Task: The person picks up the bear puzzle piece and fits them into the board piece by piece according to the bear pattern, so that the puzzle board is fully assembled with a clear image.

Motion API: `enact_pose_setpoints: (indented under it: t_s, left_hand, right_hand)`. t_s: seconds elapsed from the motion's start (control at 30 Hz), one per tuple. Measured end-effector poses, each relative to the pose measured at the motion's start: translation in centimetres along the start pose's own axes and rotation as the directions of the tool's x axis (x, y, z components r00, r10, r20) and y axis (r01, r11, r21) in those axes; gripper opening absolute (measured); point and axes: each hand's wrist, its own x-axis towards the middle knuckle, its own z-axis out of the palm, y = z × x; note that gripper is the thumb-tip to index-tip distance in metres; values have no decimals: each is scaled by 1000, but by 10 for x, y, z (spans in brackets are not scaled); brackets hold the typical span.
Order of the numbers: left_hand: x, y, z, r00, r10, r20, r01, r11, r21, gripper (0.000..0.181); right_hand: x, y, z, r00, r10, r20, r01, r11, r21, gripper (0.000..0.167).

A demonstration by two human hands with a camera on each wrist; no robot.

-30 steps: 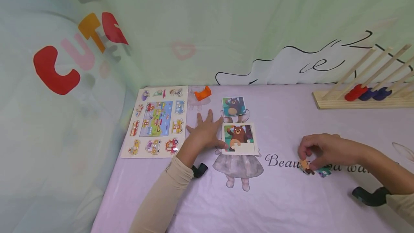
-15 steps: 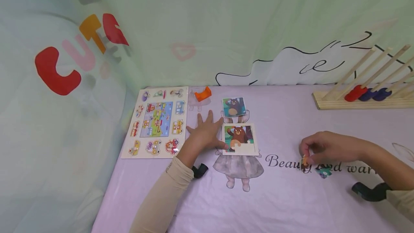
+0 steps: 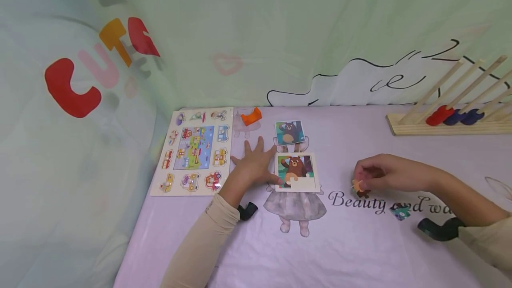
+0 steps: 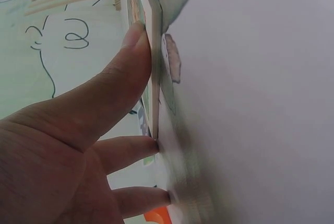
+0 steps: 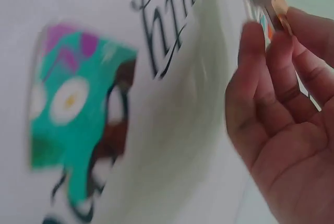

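Observation:
My left hand (image 3: 254,163) lies with fingers spread on the cloth, its thumb on the left edge of a small puzzle board (image 3: 303,185). On that board is a partly filled brown bear picture, with a bare white area at the lower right. Between thumb and fingers, my right hand (image 3: 394,173) pinches an orange and brown puzzle piece (image 3: 360,189) just above the cloth. The right wrist view shows this held piece (image 5: 275,6) edge-on. A teal puzzle piece (image 3: 400,212) with a white flower lies on the cloth below the right hand.
A bear picture card (image 3: 290,132) lies behind the board. At left is a vehicle puzzle board (image 3: 158,181), with an orange plastic piece (image 3: 251,116) near its corner. A wooden bead rack (image 3: 404,128) stands at back right. Black wrist gear (image 3: 438,229) sits by the right wrist.
My right hand has lifted the orange and brown puzzle piece off the cloth and carried it leftward. The left hand and the teal piece have stayed in place.

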Motion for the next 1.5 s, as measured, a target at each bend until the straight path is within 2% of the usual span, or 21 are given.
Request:
enact_pose_setpoints:
  t_s: [0.17,0.43,0.87,1.3,1.5]
  left_hand:
    - [1,0,0,1000,0,-7,1,1000,1,102]
    - [3,-1,1,1000,2,-15,-2,1000,5,102]
    - [1,0,0,1000,2,-11,-2,1000,11,101]
    - [3,-1,2,1000,-7,-1,7,1000,19,103]
    - [3,-1,3,1000,-11,-5,11,1000,15,103]
  right_hand:
    - [13,-6,5,1000,25,6,-26,996,80,5]
    - [33,-19,14,999,12,52,-21,985,172,13]
    - [64,-30,30,999,-20,29,14,981,191,14]
    - [77,-35,44,998,-51,30,43,974,221,15]
    - [80,-36,48,997,-59,47,47,974,223,21]
